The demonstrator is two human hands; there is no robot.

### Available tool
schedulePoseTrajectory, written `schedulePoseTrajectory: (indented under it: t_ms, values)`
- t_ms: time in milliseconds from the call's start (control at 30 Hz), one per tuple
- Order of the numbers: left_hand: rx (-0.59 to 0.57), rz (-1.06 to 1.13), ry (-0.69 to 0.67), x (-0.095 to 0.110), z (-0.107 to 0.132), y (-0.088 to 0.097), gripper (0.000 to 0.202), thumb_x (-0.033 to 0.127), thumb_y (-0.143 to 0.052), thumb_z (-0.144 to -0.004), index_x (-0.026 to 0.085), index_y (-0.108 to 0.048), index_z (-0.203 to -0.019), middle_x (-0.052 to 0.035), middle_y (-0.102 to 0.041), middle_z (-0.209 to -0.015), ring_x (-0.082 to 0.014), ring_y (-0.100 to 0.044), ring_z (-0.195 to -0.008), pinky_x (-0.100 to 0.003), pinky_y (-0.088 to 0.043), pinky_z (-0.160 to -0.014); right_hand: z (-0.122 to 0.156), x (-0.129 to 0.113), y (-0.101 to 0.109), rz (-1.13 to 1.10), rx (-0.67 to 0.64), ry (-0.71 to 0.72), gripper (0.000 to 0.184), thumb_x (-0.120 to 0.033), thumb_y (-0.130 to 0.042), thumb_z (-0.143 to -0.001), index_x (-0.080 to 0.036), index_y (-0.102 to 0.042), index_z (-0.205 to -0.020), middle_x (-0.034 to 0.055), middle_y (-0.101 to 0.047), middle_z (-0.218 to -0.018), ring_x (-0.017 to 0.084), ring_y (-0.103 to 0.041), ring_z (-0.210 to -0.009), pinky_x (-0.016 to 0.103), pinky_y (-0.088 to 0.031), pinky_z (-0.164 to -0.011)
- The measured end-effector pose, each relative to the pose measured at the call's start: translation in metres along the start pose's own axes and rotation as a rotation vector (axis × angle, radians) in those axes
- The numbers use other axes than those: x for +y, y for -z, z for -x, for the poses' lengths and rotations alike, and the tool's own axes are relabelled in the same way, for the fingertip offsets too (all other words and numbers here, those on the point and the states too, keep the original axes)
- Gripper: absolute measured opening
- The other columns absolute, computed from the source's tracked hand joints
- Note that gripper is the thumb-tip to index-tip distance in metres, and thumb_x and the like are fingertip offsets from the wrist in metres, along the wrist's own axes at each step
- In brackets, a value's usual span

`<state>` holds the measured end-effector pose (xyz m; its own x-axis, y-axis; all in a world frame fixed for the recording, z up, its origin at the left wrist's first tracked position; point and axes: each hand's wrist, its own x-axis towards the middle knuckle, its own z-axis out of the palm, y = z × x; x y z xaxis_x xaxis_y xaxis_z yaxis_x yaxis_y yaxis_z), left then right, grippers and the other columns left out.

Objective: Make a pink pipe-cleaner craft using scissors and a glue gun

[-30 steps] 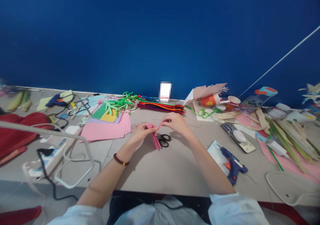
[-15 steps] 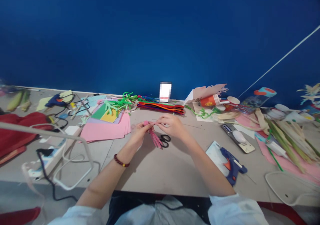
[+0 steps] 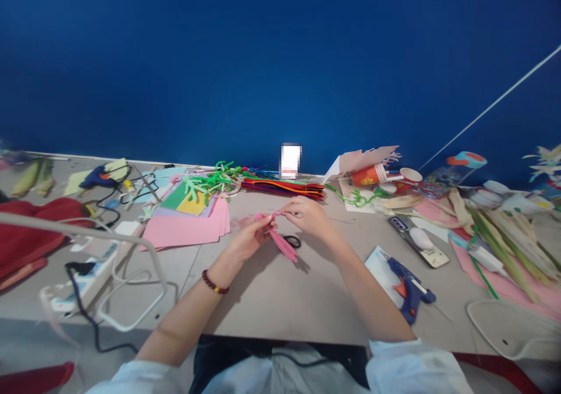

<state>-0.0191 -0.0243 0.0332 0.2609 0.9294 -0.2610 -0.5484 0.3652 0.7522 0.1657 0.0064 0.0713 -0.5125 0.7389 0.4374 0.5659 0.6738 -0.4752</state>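
Observation:
Slightly left of the middle of the head view, my left hand [image 3: 249,239] is closed on a bunch of pink pipe cleaners [image 3: 284,246]. Their loose ends fan down and to the right below its fingers. With thumb and fingertips pinched, my right hand [image 3: 310,217] holds a pink end at the top of the bunch. Both hands are just above the table, fingertips a short way apart. Black-handled scissors [image 3: 293,241] lie behind the loose ends, mostly covered by them.
A multicoloured pipe cleaner bundle [image 3: 283,189] lies at the back. Pink paper sheets [image 3: 182,230] and a white power strip [image 3: 94,271] are left. Right are a blue glue gun [image 3: 409,289], a phone [image 3: 423,248], orange paper cups [image 3: 368,175] and corn husks [image 3: 504,242].
My left hand has shifted slightly right and turned, swinging the loose pink ends rightward over more of the scissors. My right hand keeps its pinch and has moved slightly right.

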Motion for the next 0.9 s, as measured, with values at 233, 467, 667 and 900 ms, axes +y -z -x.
schedulePoseTrajectory:
  t_ms: [233,467,667,900]
  values:
    - [0.055,-0.420,-0.235,0.010,0.005,-0.003,0.028,0.035,-0.072,-0.067,0.017,-0.070,-0.089,-0.0050,-0.068,-0.079,-0.0156,-0.062,-0.073,-0.024,-0.046,-0.066,-0.003,0.008,0.005,0.016,0.006,0.037,0.018,-0.021,-0.056,-0.086,-0.021,-0.074,-0.087,0.0056,-0.072,-0.087,0.018,-0.060,-0.081,0.030,-0.044,-0.074]
    - [0.147,-0.580,-0.357,0.000,-0.003,-0.002,0.033,0.040,-0.073,-0.063,0.015,-0.066,-0.083,0.0006,-0.060,-0.060,-0.0120,-0.056,-0.054,-0.021,-0.041,-0.048,-0.002,0.004,0.008,0.034,-0.012,0.012,0.015,-0.022,-0.059,-0.084,-0.020,-0.074,-0.086,0.0040,-0.073,-0.084,0.018,-0.059,-0.078,0.028,-0.043,-0.071]
    - [0.124,-0.541,-0.339,0.000,-0.003,-0.003,0.033,0.043,-0.071,-0.065,0.014,-0.065,-0.080,-0.0019,-0.063,-0.064,-0.0114,-0.054,-0.055,-0.021,-0.042,-0.046,-0.001,0.001,0.007,0.010,-0.030,0.018,0.015,-0.022,-0.060,-0.084,-0.022,-0.074,-0.088,0.0036,-0.073,-0.082,0.017,-0.057,-0.075,0.027,-0.042,-0.067]
    - [0.074,-0.550,-0.303,0.000,0.000,-0.002,0.032,0.046,-0.070,-0.067,0.015,-0.066,-0.076,-0.0005,-0.059,-0.058,-0.0100,-0.049,-0.051,-0.020,-0.034,-0.042,-0.002,0.005,0.010,-0.039,-0.172,0.016,0.015,-0.022,-0.060,-0.084,-0.022,-0.075,-0.088,0.0045,-0.073,-0.084,0.016,-0.057,-0.076,0.027,-0.040,-0.069]
